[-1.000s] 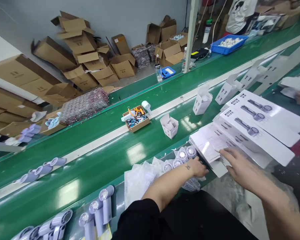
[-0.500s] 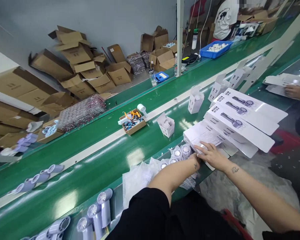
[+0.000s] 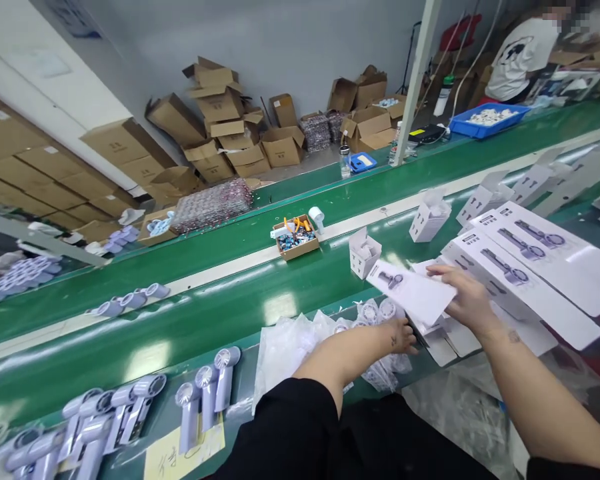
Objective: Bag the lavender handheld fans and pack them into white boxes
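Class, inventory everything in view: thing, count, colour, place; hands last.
Flat box: one, white, right of centre
Printed boxes: several, white, right
Open boxes: several, white, right
Work line: one, green, across middle
Bagged fans: several, lilac, centre
Loose fans: many, lilac, lower left
Paper: one, yellow, lower left
Parts carton: one, brown, middle
Large tray: one, blue, upper right
Cartons: many, brown, back
Wrapped stacks: several, clear, back
Bottles: several, clear or white, top
Co-worker: one, in white, upper right
Left hand: one, bare, beside bagged fans
Right hand: one, bare, holding flat box
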Demonstrator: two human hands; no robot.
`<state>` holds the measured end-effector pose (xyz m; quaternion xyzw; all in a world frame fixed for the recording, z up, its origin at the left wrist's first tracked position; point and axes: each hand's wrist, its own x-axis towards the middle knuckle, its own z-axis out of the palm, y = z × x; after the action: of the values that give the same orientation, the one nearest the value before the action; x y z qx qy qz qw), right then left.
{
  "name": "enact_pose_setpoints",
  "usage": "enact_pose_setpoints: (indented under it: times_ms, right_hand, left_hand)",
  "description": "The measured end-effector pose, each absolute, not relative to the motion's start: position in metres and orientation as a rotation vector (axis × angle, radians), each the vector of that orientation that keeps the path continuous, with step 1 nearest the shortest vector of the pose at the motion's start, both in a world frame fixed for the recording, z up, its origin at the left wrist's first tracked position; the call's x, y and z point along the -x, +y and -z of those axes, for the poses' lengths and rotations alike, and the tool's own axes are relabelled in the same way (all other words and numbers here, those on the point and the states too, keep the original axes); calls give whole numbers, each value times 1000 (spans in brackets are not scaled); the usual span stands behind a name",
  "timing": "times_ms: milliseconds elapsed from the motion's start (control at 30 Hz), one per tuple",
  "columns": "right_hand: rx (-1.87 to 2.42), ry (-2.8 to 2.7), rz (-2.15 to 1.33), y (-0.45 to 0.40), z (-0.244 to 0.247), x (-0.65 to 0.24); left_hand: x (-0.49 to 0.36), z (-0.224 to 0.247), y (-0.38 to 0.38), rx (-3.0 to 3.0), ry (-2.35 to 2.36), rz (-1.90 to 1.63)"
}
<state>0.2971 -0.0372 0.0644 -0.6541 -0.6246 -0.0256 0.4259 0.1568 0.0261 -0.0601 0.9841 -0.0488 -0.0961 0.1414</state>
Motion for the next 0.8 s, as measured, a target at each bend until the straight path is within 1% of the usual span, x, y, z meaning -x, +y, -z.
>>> enact_pose_setpoints:
  times_ms: [67, 133, 233, 333, 433, 500, 567, 667, 733, 800]
  right_hand:
    - [1679, -1252, 82, -30, -74, -284]
    - [1648, -1020, -53, -17, -84, -269]
    - [1547, -991, -362, 17, -95, -249]
    - [1620, -1066, -507, 63, -93, -236]
    - [1651, -1241, -609, 115, -72, -223]
    - [1619, -1392, -650, 145, -49, -210]
    - [1578, -1496, -677, 169, -24, -196]
    - [1502, -1571, -759, 188, 7, -177]
    - [1456, -1597, -820, 193, 22, -170]
    - [1438, -1588, -861, 194, 32, -170]
  left_hand:
    - [-154, 55, 27, -2845, -263, 337]
    - [-150, 45, 32, -2875, -363, 338]
    - [-137, 23, 46, -2948, -317, 135]
    - [-106, 3, 59, -2819, -94, -97]
    - [-57, -7, 63, -2432, 353, -342]
    - [-23, -13, 67, -2022, 735, -658]
    - [3, -22, 80, -1544, 1016, -989]
    - [16, -41, 120, -1010, 1141, -1332]
    - [10, -48, 153, -889, 1127, -1450]
    - [-1, -46, 180, -902, 1139, -1511]
